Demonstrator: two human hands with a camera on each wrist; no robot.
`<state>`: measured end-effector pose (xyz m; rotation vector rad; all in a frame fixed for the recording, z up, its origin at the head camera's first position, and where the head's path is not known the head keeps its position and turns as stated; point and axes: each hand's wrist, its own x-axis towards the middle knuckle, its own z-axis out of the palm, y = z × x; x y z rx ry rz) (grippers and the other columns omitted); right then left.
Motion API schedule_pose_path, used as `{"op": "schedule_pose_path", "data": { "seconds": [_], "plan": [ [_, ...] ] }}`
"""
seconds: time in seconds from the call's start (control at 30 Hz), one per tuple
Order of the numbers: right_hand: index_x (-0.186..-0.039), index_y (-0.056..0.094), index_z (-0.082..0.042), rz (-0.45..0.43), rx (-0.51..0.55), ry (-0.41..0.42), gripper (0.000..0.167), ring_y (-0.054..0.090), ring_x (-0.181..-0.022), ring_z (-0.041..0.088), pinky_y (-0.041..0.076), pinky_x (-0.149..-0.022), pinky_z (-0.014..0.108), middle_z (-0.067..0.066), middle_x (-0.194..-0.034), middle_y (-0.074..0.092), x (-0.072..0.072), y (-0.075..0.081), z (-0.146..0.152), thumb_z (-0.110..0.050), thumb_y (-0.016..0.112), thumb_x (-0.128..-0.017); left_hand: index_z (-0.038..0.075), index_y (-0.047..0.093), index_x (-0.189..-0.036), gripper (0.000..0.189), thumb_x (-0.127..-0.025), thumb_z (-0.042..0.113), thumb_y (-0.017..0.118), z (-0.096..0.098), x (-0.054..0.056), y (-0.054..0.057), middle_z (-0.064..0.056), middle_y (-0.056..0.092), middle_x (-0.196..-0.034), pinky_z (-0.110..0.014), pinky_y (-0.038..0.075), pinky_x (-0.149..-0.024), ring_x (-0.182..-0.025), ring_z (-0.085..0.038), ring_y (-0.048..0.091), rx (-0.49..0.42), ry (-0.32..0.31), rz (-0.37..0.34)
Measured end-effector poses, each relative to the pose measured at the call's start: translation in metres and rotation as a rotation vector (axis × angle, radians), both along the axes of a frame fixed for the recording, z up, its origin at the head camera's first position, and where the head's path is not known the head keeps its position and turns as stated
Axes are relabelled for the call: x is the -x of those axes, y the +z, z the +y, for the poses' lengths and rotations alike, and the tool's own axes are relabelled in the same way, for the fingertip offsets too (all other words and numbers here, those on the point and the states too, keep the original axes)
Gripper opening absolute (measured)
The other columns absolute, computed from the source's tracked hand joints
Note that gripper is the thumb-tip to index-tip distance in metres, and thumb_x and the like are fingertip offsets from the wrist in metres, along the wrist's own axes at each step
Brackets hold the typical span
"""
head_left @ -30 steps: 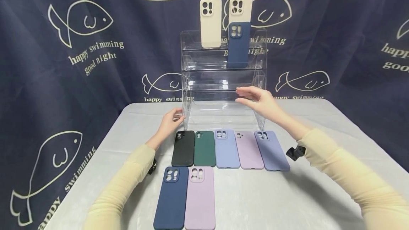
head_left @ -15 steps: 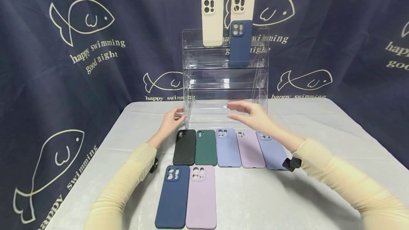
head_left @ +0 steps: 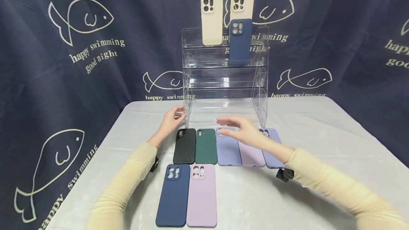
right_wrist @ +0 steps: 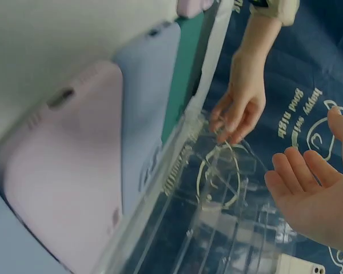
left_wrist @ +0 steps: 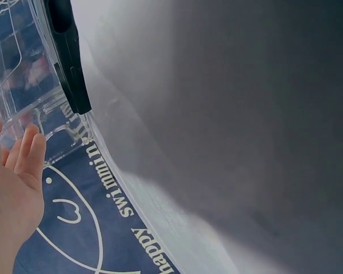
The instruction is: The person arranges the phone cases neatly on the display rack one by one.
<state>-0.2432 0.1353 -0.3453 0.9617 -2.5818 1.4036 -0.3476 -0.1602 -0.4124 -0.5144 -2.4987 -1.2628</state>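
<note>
My left hand [head_left: 172, 119] touches the left side of a clear plastic tiered display rack [head_left: 223, 113] with its fingertips. In the left wrist view, this hand's fingers [left_wrist: 30, 151] look fairly straight beside the rack. My right hand [head_left: 244, 130] hovers, holding nothing, over a row of phone cases. Its thumb and fingers are apart. Beneath it lie a light blue case [head_left: 228, 152], a lilac case [head_left: 251, 154] and a periwinkle case [head_left: 274, 144], each partly hidden. A green case [head_left: 206, 146] and a black case [head_left: 184, 146] lie to the left.
Nearer the front are a dark blue case [head_left: 172, 196] and a pink-lilac case [head_left: 202, 196]. High on the rack stand two cream cases, one left [head_left: 212, 24] and one right [head_left: 241, 8], with a blue case [head_left: 240, 42] in front. A fish-print curtain [head_left: 96, 59] hangs behind the grey-white table [head_left: 303, 194].
My right hand has come down and to the left, from in front of the rack's lower tiers to above the light blue and lilac cases. The left hand has kept its place at the rack.
</note>
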Motion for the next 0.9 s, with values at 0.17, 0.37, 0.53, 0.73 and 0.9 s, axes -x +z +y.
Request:
{"op": "schedule_pose_path", "data": {
  "seconds": [0.17, 0.37, 0.53, 0.73, 0.9],
  "plan": [
    [-0.123, 0.061, -0.013, -0.042, -0.026, 0.011, 0.044, 0.061, -0.112, 0.019, 0.049, -0.100, 0.033, 0.004, -0.121, 0.065, -0.006, -0.013, -0.005, -0.029, 0.071, -0.083, -0.003, 0.056, -0.121, 0.036, -0.089, 0.013, 0.064, 0.000, 0.001, 0.001, -0.022, 0.063, -0.115, -0.036, 0.056, -0.089, -0.097, -0.032, 0.066, 0.005, -0.004, 0.010],
    [-0.122, 0.061, -0.011, -0.068, -0.027, 0.073, 0.044, 0.061, -0.111, 0.021, 0.049, -0.100, 0.032, 0.007, -0.119, 0.065, -0.013, -0.025, -0.012, -0.028, 0.071, -0.083, -0.002, 0.056, -0.120, 0.036, -0.089, 0.014, 0.064, 0.000, 0.001, 0.001, -0.021, 0.064, -0.114, -0.037, 0.056, -0.088, -0.096, -0.033, 0.067, 0.008, -0.005, 0.014],
    [-0.123, 0.060, -0.010, -0.092, -0.050, 0.115, 0.044, 0.061, -0.110, 0.024, 0.048, -0.100, 0.035, 0.007, -0.119, 0.065, -0.019, -0.034, -0.017, -0.030, 0.069, -0.085, -0.003, 0.056, -0.120, 0.036, -0.090, 0.014, 0.063, -0.001, -0.001, 0.000, -0.022, 0.064, -0.113, -0.037, 0.056, -0.088, -0.096, -0.033, 0.066, 0.009, -0.003, 0.012],
    [-0.123, 0.059, -0.003, -0.100, -0.061, 0.185, 0.045, 0.061, -0.108, 0.029, 0.049, -0.099, 0.040, 0.016, -0.119, 0.064, -0.025, -0.046, -0.024, -0.027, 0.068, -0.086, -0.004, 0.056, -0.120, 0.036, -0.089, 0.013, 0.064, 0.000, -0.002, 0.001, -0.022, 0.064, -0.113, -0.037, 0.056, -0.088, -0.096, -0.033, 0.066, 0.007, 0.006, 0.007],
    [-0.121, 0.058, 0.003, -0.075, -0.075, 0.241, 0.044, 0.063, -0.105, 0.029, 0.052, -0.096, 0.039, 0.017, -0.117, 0.064, -0.029, -0.052, -0.026, -0.020, 0.069, -0.085, -0.003, 0.056, -0.122, 0.037, -0.090, 0.014, 0.063, 0.001, -0.001, 0.002, -0.022, 0.064, -0.114, -0.037, 0.056, -0.088, -0.097, -0.034, 0.066, 0.013, 0.000, 0.001]
  ]
}}
